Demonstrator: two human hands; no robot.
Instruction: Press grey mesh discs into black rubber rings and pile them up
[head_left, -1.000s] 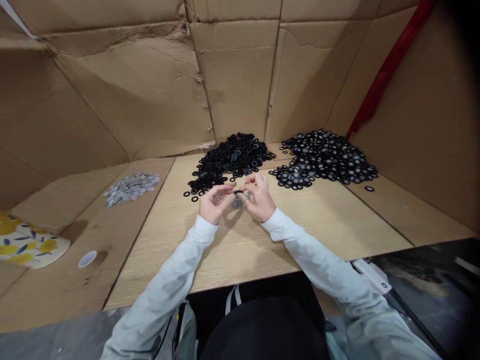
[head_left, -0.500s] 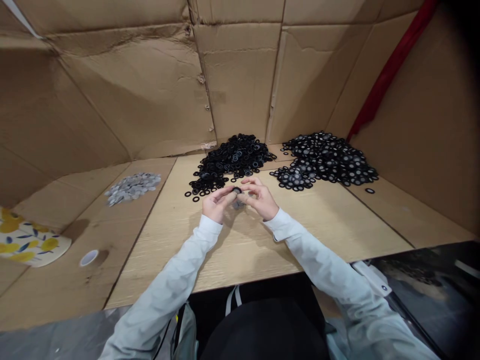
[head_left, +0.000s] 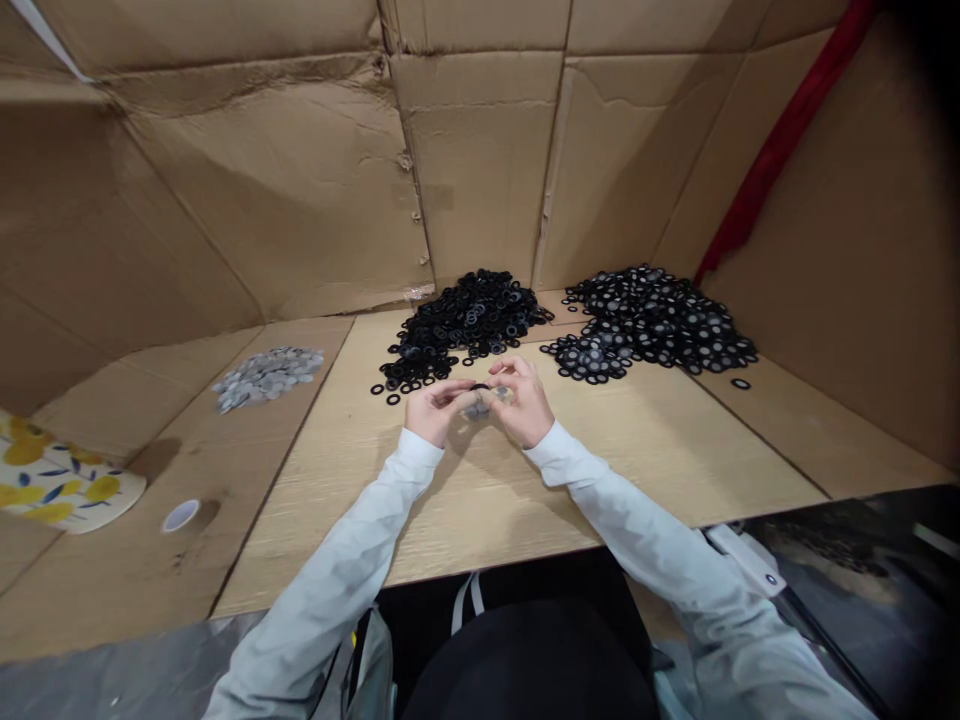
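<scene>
Between the fingertips of both hands is a small black ring [head_left: 478,387], tilted so mostly its dark edge shows. My left hand [head_left: 431,411] pinches it from the left, thumb and forefinger closed. From the right, my right hand [head_left: 523,402] grips it with thumb and fingers bent. Whether a disc sits inside the ring is hidden by the thumbs. Just below the fingertips lie several small grey discs [head_left: 474,411] on the board. Behind my hands rises a heap of loose black rings [head_left: 472,315].
Black rings with pale centres [head_left: 660,320] form a large pile at the back right. Grey discs [head_left: 268,377] are heaped at the left. A white round lid-like piece [head_left: 181,516] and a lemon-patterned container [head_left: 67,480] stand further left. Cardboard walls [head_left: 480,170] enclose the work surface.
The black ring has tilted from showing its face to nearly edge-on between my fingertips. Both hands stay in almost the same place, with the fingers slightly shifted.
</scene>
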